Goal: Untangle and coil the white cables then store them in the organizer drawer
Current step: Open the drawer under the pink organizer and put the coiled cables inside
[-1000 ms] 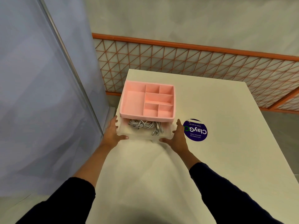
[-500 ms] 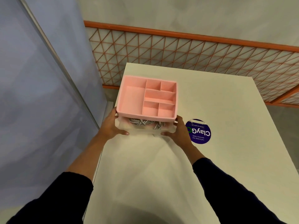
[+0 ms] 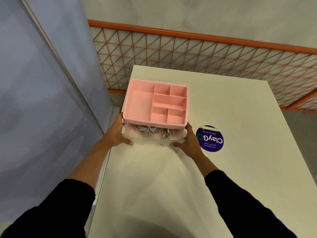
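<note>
Drawer [image 3: 151, 141] slid further in, white cables [image 3: 148, 130] inside; left hand [image 3: 116, 133] and right hand [image 3: 190, 141] grip its corners.

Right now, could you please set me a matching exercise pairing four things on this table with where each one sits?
Things: 1 white cables; 2 round sticker; 3 left hand; 4 right hand.
Places: A on the table, right of the organizer; B at the drawer's left front corner; C inside the drawer; D at the drawer's right front corner.
Pairs: 1-C; 2-A; 3-B; 4-D.
</note>
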### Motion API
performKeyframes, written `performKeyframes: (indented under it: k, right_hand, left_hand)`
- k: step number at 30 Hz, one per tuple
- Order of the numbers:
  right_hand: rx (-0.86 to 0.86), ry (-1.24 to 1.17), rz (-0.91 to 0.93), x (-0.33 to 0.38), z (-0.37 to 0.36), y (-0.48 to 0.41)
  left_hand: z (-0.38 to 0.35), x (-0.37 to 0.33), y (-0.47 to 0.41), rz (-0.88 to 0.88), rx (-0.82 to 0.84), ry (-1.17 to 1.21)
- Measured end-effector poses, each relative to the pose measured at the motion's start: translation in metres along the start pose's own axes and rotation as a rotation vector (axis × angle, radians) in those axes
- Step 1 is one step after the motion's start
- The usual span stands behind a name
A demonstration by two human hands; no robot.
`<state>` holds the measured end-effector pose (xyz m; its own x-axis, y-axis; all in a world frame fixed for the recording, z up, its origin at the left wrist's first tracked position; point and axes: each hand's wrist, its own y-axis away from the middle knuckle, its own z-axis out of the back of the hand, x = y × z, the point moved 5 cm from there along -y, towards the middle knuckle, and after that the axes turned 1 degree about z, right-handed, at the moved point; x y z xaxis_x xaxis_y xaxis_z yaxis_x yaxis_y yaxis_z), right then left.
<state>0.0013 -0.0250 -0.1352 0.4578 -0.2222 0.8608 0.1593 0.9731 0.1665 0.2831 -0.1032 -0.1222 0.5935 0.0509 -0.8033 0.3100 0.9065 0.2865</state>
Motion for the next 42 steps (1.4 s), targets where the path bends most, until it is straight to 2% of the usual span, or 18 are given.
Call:
performKeyframes:
  k: [9, 15, 21, 24, 27, 31, 33, 38, 42]
  right_hand:
    - [-0.048, 0.051, -0.003, 0.003, 0.005, 0.000]
    - [-0.034, 0.061, -0.002, 0.006, 0.003, -0.001]
    - [-0.245, 0.178, 0.096, 0.018, 0.006, 0.021]
    - [-0.326, 0.417, 0.195, 0.021, -0.001, 0.030]
    - [-0.248, 0.580, 0.340, 0.036, -0.022, 0.035]
    - [0.098, 0.607, 0.540, 0.061, -0.061, 0.031]
    - [0.168, 0.659, 0.565, 0.066, -0.073, 0.026]
    - [0.135, 0.757, 0.576, 0.074, -0.084, 0.018]
    - [0.033, 0.809, 0.597, 0.077, -0.086, 0.016]
  left_hand:
    - [0.000, -0.001, 0.004, -0.042, -0.070, -0.041]
    - [0.001, 0.001, 0.002, -0.056, -0.033, -0.009]
    - [0.002, 0.003, 0.000, -0.078, 0.036, -0.008]
    - [0.000, 0.006, 0.004, -0.093, 0.009, 0.007]
    - [-0.001, 0.011, 0.005, -0.108, -0.055, -0.010]
    - [-0.004, 0.006, 0.008, -0.152, -0.100, -0.054]
    - [-0.005, 0.003, 0.009, -0.167, -0.088, -0.019]
    - [-0.003, 0.002, 0.007, -0.084, -0.046, 0.018]
    - [-0.001, 0.002, 0.006, -0.021, -0.038, -0.047]
